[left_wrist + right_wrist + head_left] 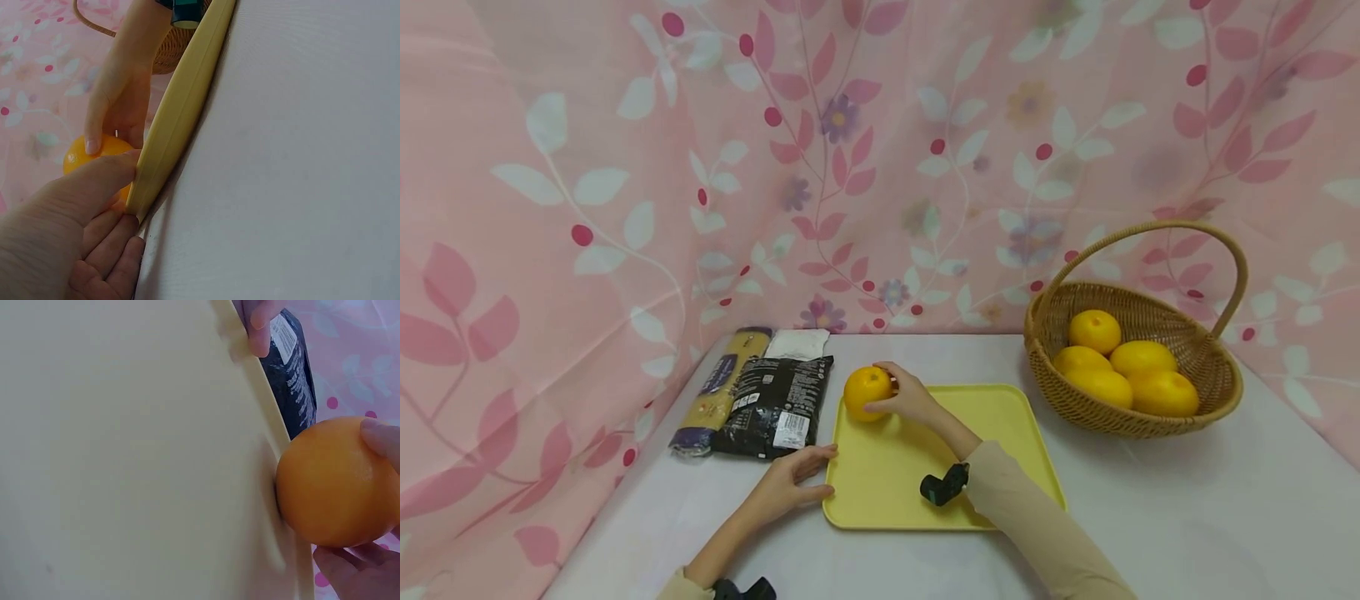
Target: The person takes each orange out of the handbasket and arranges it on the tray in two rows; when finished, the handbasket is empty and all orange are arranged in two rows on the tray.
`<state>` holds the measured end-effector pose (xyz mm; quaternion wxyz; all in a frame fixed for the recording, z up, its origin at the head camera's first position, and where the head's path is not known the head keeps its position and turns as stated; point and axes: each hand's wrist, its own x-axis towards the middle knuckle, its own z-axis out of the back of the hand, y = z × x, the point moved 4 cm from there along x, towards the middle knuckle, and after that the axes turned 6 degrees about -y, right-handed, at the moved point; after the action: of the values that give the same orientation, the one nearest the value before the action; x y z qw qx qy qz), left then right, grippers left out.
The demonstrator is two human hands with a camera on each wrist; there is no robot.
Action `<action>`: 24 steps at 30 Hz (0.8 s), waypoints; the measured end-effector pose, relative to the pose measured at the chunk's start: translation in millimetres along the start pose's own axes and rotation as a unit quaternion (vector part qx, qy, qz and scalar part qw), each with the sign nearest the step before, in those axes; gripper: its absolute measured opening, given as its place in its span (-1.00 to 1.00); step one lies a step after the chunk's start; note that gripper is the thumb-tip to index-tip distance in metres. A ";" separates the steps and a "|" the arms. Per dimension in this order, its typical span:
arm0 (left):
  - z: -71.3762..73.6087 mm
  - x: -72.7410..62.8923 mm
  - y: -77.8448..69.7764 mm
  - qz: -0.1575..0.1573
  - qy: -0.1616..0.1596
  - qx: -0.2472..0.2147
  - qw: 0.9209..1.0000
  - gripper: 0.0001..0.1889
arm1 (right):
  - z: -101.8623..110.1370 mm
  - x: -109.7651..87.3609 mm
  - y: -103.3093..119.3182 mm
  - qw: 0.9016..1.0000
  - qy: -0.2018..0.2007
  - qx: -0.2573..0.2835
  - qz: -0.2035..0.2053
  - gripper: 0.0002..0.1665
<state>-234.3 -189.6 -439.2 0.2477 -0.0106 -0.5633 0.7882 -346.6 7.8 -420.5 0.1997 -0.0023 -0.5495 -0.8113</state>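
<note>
My right hand [912, 397] grips an orange [867, 394] at the back left corner of a yellow tray [887, 483]. In the right wrist view the thumb and fingers reach round the orange [334, 481], which sits close against the tray's rim [275, 409]. My left hand [786, 483] is at the tray's left side, thumb and fingers spread apart. Its fingertips touch the tray's edge [172, 125] in the left wrist view, with the orange [75, 156] just beyond the thumb.
A wicker basket [1047, 377] with several oranges stands at the right, its handle arching high. Left of the tray lie a black plastic package [775, 400], a long yellow-and-purple pack [722, 383] and a white packet [797, 343]. A pink floral curtain [880, 208] hangs behind the white table.
</note>
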 end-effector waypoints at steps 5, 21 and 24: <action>-0.8 0.3 -8.2 0.014 0.002 -0.003 1.000 -0.52 | 1.4 -0.6 3.3 1.000 -0.002 -0.014 -0.004 -0.17; 0.7 1.1 16.1 0.022 -0.008 0.008 1.000 -0.50 | 3.5 1.2 8.2 0.999 -0.010 -0.050 -0.002 -0.19; 0.5 1.1 16.3 0.026 -0.008 0.006 1.000 -0.50 | 3.7 1.9 9.8 0.998 -0.021 -0.053 0.009 -0.24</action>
<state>-241.6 -193.6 -453.3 0.2227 -0.0170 -0.5605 0.7974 -346.0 7.4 -409.8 0.1947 -0.0351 -0.5096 -0.8374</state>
